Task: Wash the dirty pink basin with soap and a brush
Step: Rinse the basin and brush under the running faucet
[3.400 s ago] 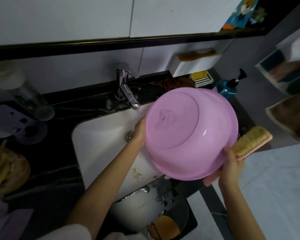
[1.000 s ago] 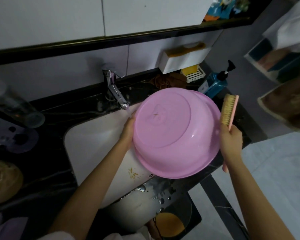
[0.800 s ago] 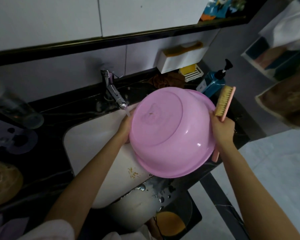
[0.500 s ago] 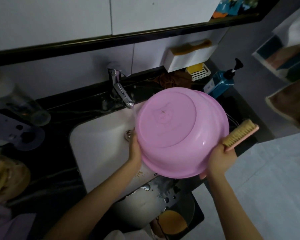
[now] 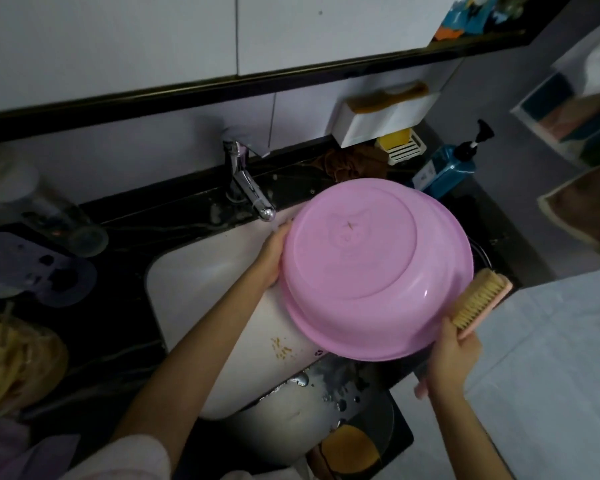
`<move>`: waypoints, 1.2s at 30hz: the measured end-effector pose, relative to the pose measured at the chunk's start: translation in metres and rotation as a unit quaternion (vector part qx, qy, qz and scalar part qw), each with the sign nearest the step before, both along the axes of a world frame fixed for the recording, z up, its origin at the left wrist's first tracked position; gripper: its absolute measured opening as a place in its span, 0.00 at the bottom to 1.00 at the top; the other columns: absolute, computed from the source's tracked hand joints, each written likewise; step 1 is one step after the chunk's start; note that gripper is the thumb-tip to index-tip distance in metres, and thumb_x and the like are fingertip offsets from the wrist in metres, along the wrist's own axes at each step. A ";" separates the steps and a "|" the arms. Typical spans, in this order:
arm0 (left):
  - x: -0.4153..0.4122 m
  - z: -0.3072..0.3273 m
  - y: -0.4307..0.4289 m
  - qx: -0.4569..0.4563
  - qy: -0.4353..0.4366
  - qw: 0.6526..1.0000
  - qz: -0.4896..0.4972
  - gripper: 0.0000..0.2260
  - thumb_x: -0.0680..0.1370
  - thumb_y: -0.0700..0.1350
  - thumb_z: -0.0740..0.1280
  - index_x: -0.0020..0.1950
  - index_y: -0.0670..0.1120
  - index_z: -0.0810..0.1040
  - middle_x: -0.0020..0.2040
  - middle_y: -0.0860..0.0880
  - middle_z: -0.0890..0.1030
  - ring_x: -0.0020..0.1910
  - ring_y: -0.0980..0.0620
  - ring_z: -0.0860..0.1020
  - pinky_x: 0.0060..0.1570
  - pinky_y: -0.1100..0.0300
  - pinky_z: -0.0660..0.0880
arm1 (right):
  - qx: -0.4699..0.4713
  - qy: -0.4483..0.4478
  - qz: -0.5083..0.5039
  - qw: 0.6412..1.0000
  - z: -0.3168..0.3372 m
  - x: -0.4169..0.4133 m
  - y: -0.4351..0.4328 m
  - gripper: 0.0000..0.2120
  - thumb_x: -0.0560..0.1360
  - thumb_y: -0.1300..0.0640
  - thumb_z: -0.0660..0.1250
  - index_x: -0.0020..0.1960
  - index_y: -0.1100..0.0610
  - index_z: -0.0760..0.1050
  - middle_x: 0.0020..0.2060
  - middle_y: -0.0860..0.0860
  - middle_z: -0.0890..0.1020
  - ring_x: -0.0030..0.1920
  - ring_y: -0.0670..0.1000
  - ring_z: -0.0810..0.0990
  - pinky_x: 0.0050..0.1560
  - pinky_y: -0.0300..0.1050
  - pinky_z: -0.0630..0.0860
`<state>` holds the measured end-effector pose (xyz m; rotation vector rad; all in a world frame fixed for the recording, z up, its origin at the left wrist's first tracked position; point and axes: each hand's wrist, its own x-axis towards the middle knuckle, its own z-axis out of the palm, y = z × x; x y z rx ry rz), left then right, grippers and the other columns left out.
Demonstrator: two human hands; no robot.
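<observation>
Holding basin [image 5: 371, 268] bottom-up over sink [image 5: 201, 271], we grip its left rim with left hand [image 5: 272, 252], fingertips hidden behind. Our right hand [image 5: 452, 355] wraps around brush [image 5: 478, 299] handle; bristles just beside basin's right wall, contact unclear.

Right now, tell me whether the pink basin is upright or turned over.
Turned over, tilted: the pink basin shows its underside to the camera, rim down over the sink.

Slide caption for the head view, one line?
Left hand holds the inverted pink basin over the sink while the right hand holds the brush beside it.
</observation>
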<state>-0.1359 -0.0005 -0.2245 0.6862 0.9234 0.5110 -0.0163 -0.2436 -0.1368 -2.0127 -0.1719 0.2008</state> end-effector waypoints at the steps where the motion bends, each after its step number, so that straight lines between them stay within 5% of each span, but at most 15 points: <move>1: 0.001 -0.002 0.001 0.005 -0.002 1.000 -0.005 0.13 0.78 0.51 0.61 0.47 0.50 0.84 0.46 0.46 0.84 0.48 0.47 0.80 0.54 0.51 0.75 | 0.001 -0.001 0.003 1.000 0.007 0.005 0.003 0.07 0.76 0.60 0.59 0.40 0.61 0.69 0.32 0.52 0.71 0.33 0.51 0.69 0.36 0.43 0.68; 7: 0.009 0.002 -0.004 -0.004 -0.014 1.000 0.009 0.11 0.78 0.51 0.61 0.45 0.50 0.82 0.41 0.49 0.83 0.40 0.48 0.80 0.42 0.55 0.76 | -0.007 0.043 0.012 0.999 0.032 0.049 0.036 0.15 0.79 0.53 0.60 0.60 0.61 0.73 0.48 0.53 0.76 0.52 0.54 0.74 0.54 0.48 0.71; 11: 0.005 -0.009 -0.009 0.033 0.107 0.993 0.025 0.12 0.77 0.52 0.60 0.48 0.51 0.83 0.47 0.49 0.84 0.49 0.45 0.80 0.54 0.49 0.76 | 0.003 0.071 -0.022 0.997 0.036 0.060 0.052 0.15 0.78 0.52 0.64 0.58 0.61 0.74 0.47 0.53 0.77 0.49 0.53 0.75 0.51 0.46 0.71; 14: -0.003 0.006 -0.050 0.092 0.205 0.970 0.091 0.17 0.81 0.45 0.53 0.65 0.45 0.75 0.64 0.47 0.76 0.62 0.47 0.74 0.62 0.56 0.70 | -0.045 0.041 -0.050 0.997 0.028 0.054 0.051 0.15 0.79 0.53 0.61 0.57 0.64 0.76 0.45 0.55 0.77 0.46 0.53 0.75 0.47 0.45 0.70; 16: -0.009 0.018 -0.075 0.142 0.190 0.967 0.096 0.19 0.82 0.43 0.51 0.74 0.44 0.63 0.71 0.49 0.68 0.69 0.50 0.66 0.66 0.61 0.61 | -0.062 0.030 -0.045 0.997 0.022 0.047 0.048 0.14 0.80 0.53 0.60 0.55 0.62 0.76 0.45 0.55 0.78 0.46 0.54 0.76 0.46 0.46 0.71; 18: -0.010 0.016 -0.063 0.154 0.190 0.965 0.096 0.19 0.82 0.41 0.52 0.73 0.43 0.64 0.68 0.48 0.70 0.66 0.50 0.68 0.63 0.62 0.62 | -0.073 0.025 -0.036 0.996 0.018 0.042 0.045 0.13 0.80 0.54 0.58 0.54 0.63 0.76 0.44 0.55 0.77 0.46 0.54 0.77 0.46 0.46 0.71; 21: -0.006 0.014 -0.014 0.120 0.177 0.976 0.039 0.14 0.80 0.47 0.54 0.56 0.46 0.78 0.48 0.48 0.81 0.50 0.46 0.77 0.49 0.56 0.72 | -0.071 0.022 -0.048 0.996 0.017 0.033 0.044 0.13 0.80 0.56 0.58 0.54 0.64 0.75 0.43 0.55 0.76 0.44 0.53 0.75 0.46 0.45 0.70; 24: -0.006 0.004 -0.001 0.025 0.090 0.995 0.034 0.13 0.77 0.50 0.61 0.36 0.52 0.83 0.32 0.53 0.80 0.36 0.49 0.77 0.43 0.55 0.72 | -0.054 0.037 -0.072 0.995 0.015 0.027 0.046 0.13 0.80 0.53 0.58 0.55 0.62 0.75 0.45 0.54 0.77 0.45 0.52 0.76 0.47 0.46 0.72; 26: -0.010 -0.006 -0.011 -0.016 0.047 0.997 0.060 0.12 0.75 0.52 0.64 0.34 0.51 0.82 0.33 0.52 0.81 0.37 0.49 0.77 0.43 0.55 0.73 | -0.053 0.042 -0.083 0.994 0.013 0.027 0.046 0.14 0.80 0.51 0.59 0.55 0.61 0.75 0.46 0.54 0.78 0.47 0.52 0.77 0.47 0.47 0.72; 29: -0.019 -0.010 -0.048 -0.076 0.033 0.986 0.141 0.13 0.68 0.56 0.68 0.45 0.49 0.80 0.46 0.46 0.82 0.46 0.47 0.78 0.47 0.54 0.76 | -0.065 0.037 -0.089 0.993 0.010 0.026 0.045 0.11 0.80 0.53 0.58 0.51 0.60 0.75 0.44 0.55 0.78 0.45 0.53 0.77 0.45 0.47 0.72; 32: -0.019 -0.003 -0.054 0.013 0.038 0.985 0.165 0.16 0.75 0.57 0.61 0.55 0.50 0.80 0.56 0.49 0.81 0.54 0.51 0.78 0.59 0.51 0.74 | -0.091 0.035 -0.085 0.992 0.005 0.023 0.040 0.14 0.81 0.54 0.57 0.51 0.63 0.75 0.43 0.57 0.78 0.43 0.54 0.76 0.44 0.46 0.72; 36: -0.014 0.011 -0.019 0.095 0.007 0.991 0.092 0.15 0.80 0.44 0.54 0.60 0.53 0.77 0.56 0.56 0.80 0.59 0.55 0.77 0.57 0.61 0.73 | -0.092 0.043 -0.104 0.989 -0.005 0.013 0.034 0.13 0.81 0.58 0.55 0.50 0.65 0.75 0.41 0.58 0.76 0.42 0.56 0.76 0.39 0.46 0.70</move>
